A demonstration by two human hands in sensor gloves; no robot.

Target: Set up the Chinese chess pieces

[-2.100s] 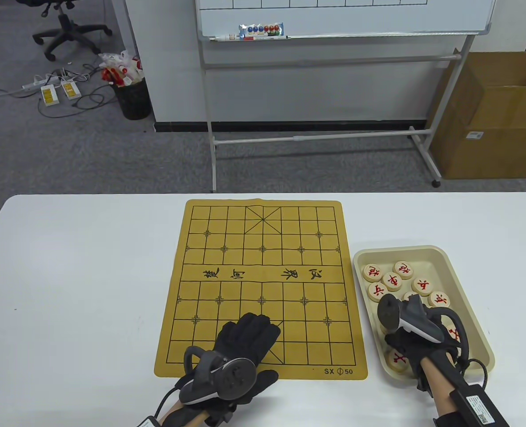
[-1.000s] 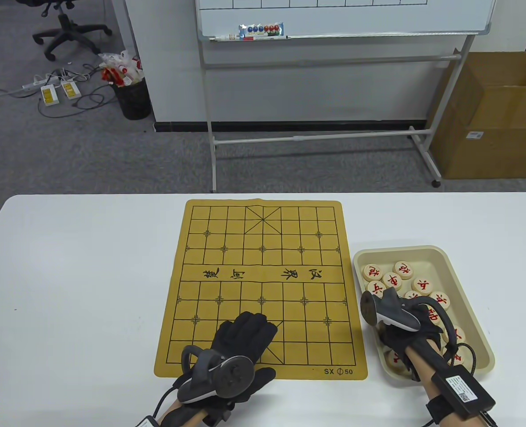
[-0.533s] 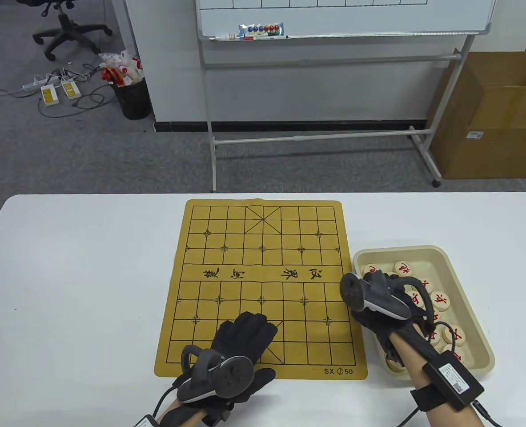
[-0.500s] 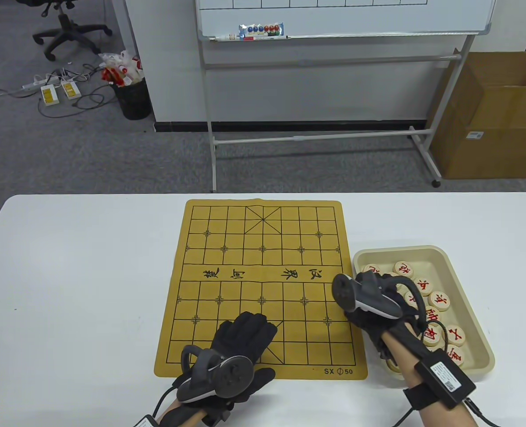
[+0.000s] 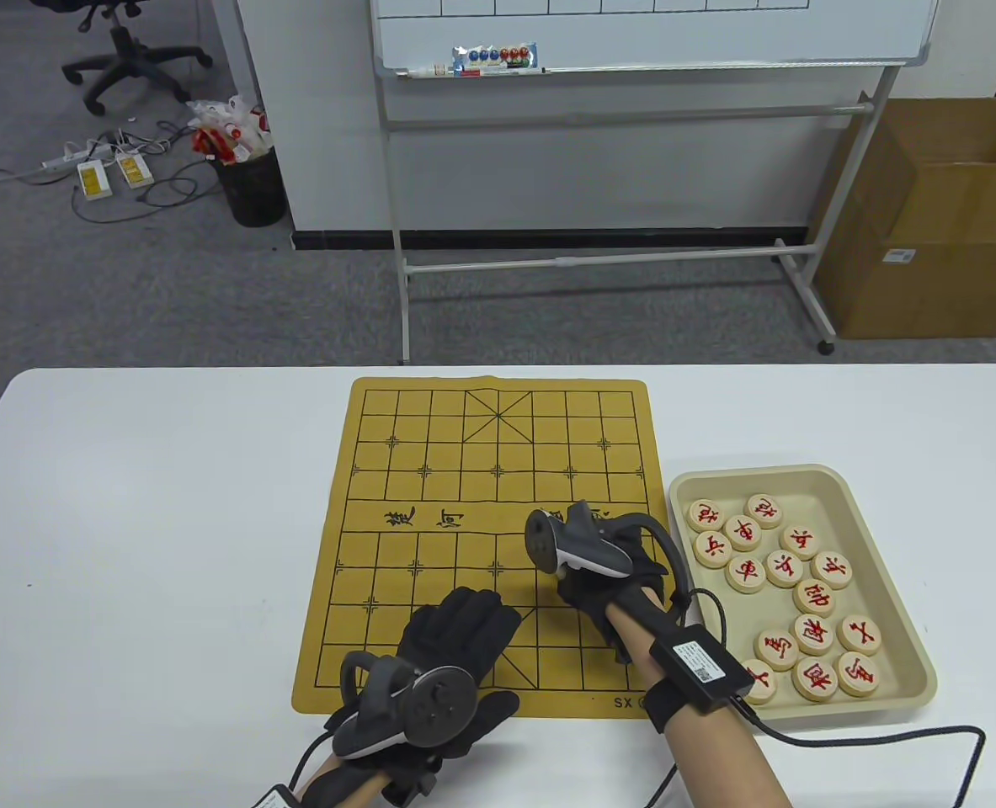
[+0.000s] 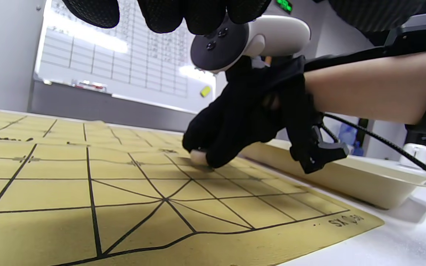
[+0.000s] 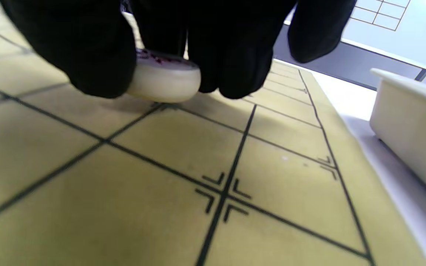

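Note:
The yellow chess board mat (image 5: 430, 471) lies in the middle of the white table. My right hand (image 5: 586, 581) is over its near right part and pinches a pale round piece with red lettering (image 7: 163, 79) just above or on a grid crossing; the piece (image 6: 198, 157) also shows under the fingers in the left wrist view. My left hand (image 5: 464, 627) rests flat on the near edge of the board, empty. Several red-lettered pieces (image 5: 780, 568) lie in the beige tray (image 5: 885, 539) right of the board.
The tray's wall (image 7: 409, 122) stands close right of my right hand. A whiteboard stand (image 5: 599, 261) and a cardboard box (image 5: 935, 219) are on the floor behind the table. My right wrist cable (image 5: 885, 741) trails across the table's near right.
My right hand has left the tray with one piece and moved left onto the board's near right part. My left hand has stayed in place.

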